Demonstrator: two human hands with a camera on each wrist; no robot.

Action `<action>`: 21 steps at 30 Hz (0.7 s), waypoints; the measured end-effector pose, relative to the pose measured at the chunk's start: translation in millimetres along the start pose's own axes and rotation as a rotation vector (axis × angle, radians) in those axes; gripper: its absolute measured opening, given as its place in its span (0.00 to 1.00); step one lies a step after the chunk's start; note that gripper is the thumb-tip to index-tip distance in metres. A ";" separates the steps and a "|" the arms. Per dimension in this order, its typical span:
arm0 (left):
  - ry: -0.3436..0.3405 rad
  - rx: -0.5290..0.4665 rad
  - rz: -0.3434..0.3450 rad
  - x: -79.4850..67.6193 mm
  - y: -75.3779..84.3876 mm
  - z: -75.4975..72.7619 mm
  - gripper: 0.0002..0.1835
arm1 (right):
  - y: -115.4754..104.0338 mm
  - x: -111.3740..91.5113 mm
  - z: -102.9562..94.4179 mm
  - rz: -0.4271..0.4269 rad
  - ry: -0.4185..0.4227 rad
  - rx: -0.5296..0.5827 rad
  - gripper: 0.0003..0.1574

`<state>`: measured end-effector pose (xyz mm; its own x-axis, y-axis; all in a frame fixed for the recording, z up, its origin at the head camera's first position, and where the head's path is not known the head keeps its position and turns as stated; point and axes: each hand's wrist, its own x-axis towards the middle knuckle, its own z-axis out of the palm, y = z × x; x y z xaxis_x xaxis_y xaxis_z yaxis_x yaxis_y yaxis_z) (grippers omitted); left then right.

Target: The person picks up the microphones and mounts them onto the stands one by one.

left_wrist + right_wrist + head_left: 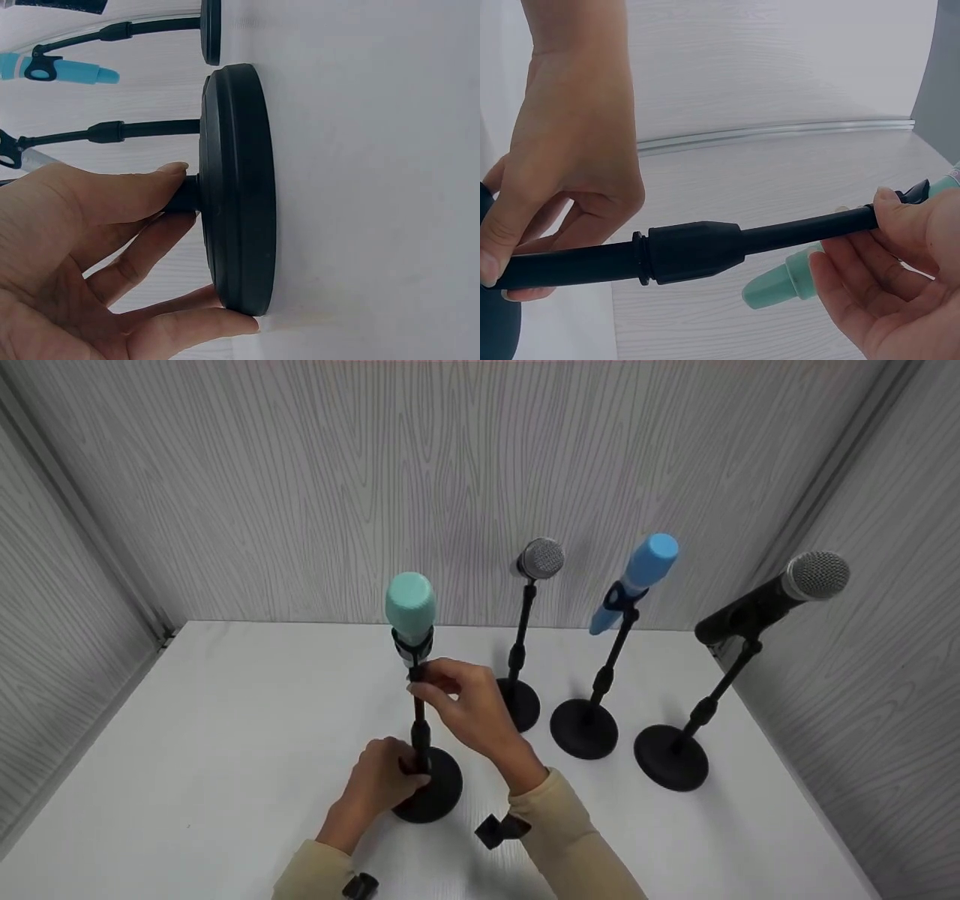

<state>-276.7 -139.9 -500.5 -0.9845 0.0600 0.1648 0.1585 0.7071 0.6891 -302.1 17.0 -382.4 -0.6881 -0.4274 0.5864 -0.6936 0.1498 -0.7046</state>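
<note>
A mint-green microphone (411, 604) sits in the clip of a black desk microphone stand (421, 733). My left hand (381, 776) grips the bottom of the stand's pole, just above the round base (240, 187); in the left wrist view its lower fingers touch the base's edge. Higher up, my right hand (469, 701) pinches the thin upper pole near the clip with thumb and fingers. In the right wrist view, the collar (694, 251) of the pole lies between the two hands, and the microphone's mint-green tail (780, 281) shows behind the pole.
To the right stand three more microphones on black stands: a silver-headed one (541, 559), a blue one (651, 561) and a black one with a silver grille (816, 576). They share the white table (225, 750), enclosed by grey wood-grain panels (300, 495).
</note>
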 end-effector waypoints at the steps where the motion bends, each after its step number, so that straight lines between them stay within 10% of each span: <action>1: 0.002 0.002 0.001 -0.2 0.0 0.1 0.06 | -0.3 0.3 -0.1 0.000 0.000 0.003 0.09; 21: 0.018 0.008 0.001 -0.2 0.1 0.8 0.06 | -8.3 6.2 -3.3 -0.004 0.013 -0.016 0.10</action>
<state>-276.5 -139.4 -501.0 -0.9828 0.0476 0.1782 0.1585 0.7125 0.6835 -301.4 16.1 -371.6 -0.6878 -0.4168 0.5943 -0.6996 0.1621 -0.6959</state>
